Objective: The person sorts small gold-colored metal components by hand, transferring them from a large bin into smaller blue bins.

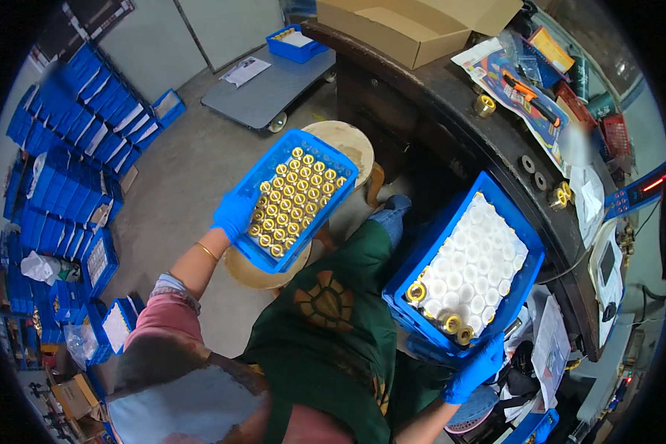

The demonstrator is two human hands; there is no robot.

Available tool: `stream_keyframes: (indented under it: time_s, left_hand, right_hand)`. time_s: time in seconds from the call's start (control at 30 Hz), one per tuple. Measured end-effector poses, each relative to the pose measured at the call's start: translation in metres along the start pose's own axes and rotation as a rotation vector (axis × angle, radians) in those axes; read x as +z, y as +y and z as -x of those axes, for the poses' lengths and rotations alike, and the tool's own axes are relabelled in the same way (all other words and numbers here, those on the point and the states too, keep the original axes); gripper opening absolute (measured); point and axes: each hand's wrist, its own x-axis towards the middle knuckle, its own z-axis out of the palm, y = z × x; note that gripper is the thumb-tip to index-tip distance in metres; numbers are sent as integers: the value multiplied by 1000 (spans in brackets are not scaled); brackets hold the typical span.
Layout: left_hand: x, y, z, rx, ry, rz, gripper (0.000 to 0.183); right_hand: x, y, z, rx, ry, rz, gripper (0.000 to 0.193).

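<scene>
My left hand point(234, 213), in a blue glove, grips the left side of a blue plastic bin point(253, 255). This bin is tilted and holds rows of brass fittings point(292, 198) standing on end. At the right, my blue-gloved right hand point(475, 374) is closed at the near corner of a second blue bin point(531, 268); its fingertips are partly hidden. A white sheet with round marks point(470, 259) covers most of that bin's inside. On it sit a brass ring-shaped fitting point(416, 291) at the left corner and a few more near my right hand.
Round stools point(348, 140) stand under and behind the left bin. A dark workbench point(422, 96) with a cardboard box point(414, 33), tools and loose brass parts curves along the right. Stacked blue bins point(74, 185) line the left; a flat trolley point(263, 92) stands at the back.
</scene>
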Motion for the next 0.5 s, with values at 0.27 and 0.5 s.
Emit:
stream_keyframes:
  time_s: [0.27, 0.5]
  left_hand:
    - [65, 0, -14, -268, 25, 927, 31]
    - [89, -29, -25, -175, 124, 1154, 36]
  right_hand:
    - [-15, 18, -5, 54, 35, -81, 26]
    - [-7, 17, -13, -14, -123, 219, 24]
